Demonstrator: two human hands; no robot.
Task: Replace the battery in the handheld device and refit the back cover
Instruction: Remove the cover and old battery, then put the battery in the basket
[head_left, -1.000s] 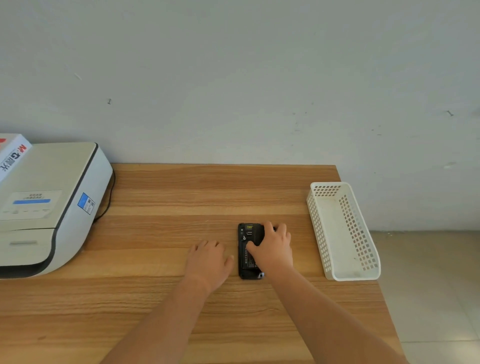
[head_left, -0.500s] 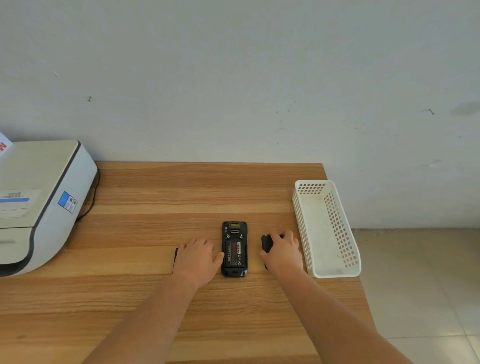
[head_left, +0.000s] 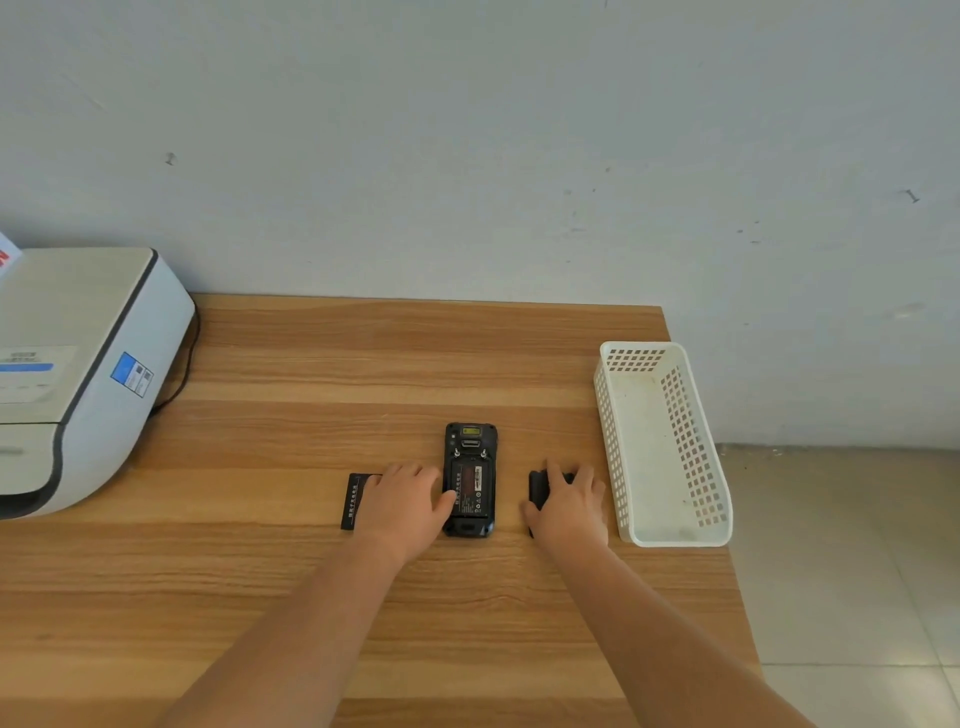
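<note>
A black handheld device (head_left: 470, 478) lies face down on the wooden table (head_left: 322, 364), its back open with a labelled battery showing in the bay. My left hand (head_left: 402, 506) rests flat on a second black battery (head_left: 353, 500) to the left of the device, its thumb touching the device's left edge. My right hand (head_left: 569, 506) lies over the black back cover (head_left: 537, 491) to the right of the device, fingers curled onto it. Most of the cover and half of the spare battery are hidden under the hands.
A white perforated plastic basket (head_left: 613, 447) stands at the table's right edge, close to my right hand. A large white printer (head_left: 83, 374) with a black cable fills the left side. A wall runs behind the table; tiled floor lies to the right.
My right hand left the device and went right onto the back cover. My left hand stayed beside the device, and the spare battery under it came into sight.
</note>
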